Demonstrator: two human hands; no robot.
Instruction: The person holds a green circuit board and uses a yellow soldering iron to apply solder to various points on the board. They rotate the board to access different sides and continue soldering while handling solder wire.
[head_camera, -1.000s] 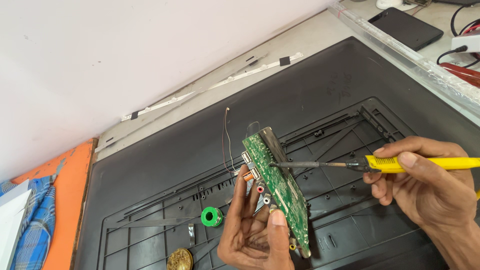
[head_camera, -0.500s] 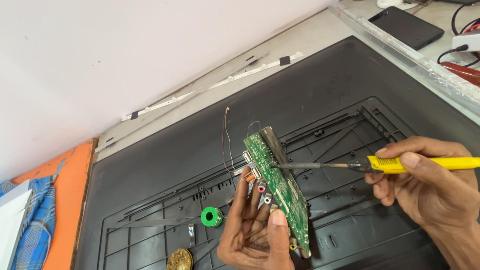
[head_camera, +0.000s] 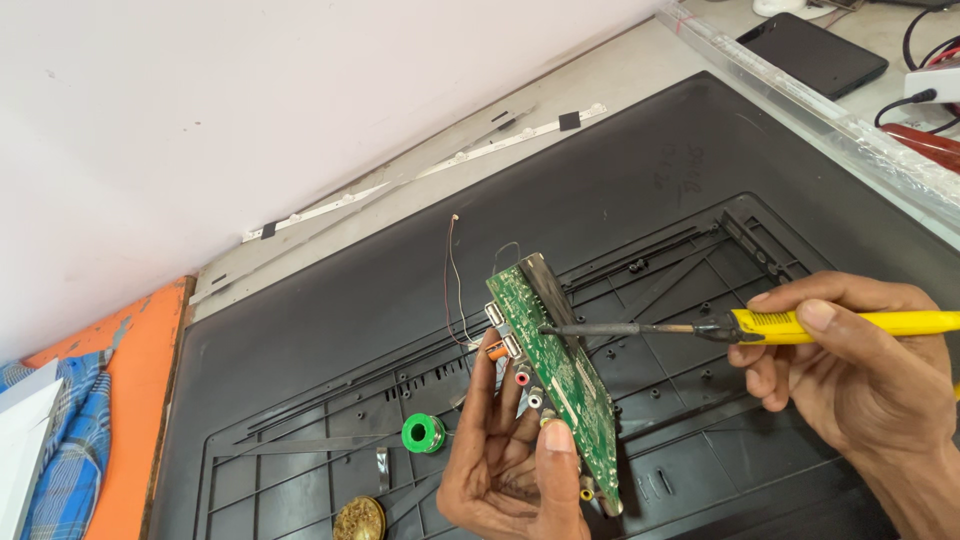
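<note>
Your left hand (head_camera: 510, 470) grips the green circuit board (head_camera: 555, 375) upright over the black panel's (head_camera: 640, 170) near edge | right hand (head_camera: 860, 370) clenched on the yellow soldering iron (head_camera: 760, 325) — tip touching the board's upper end | joint apparently unfinished — green solder spool (head_camera: 423, 433) unused alongside.

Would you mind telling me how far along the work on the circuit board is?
Done: the board is free of the black panel, upright in the left hand. In hand: the right hand has the soldering iron tip on the board's upper part. Left: the solder spool lies on the panel, apart from both hands.
</note>
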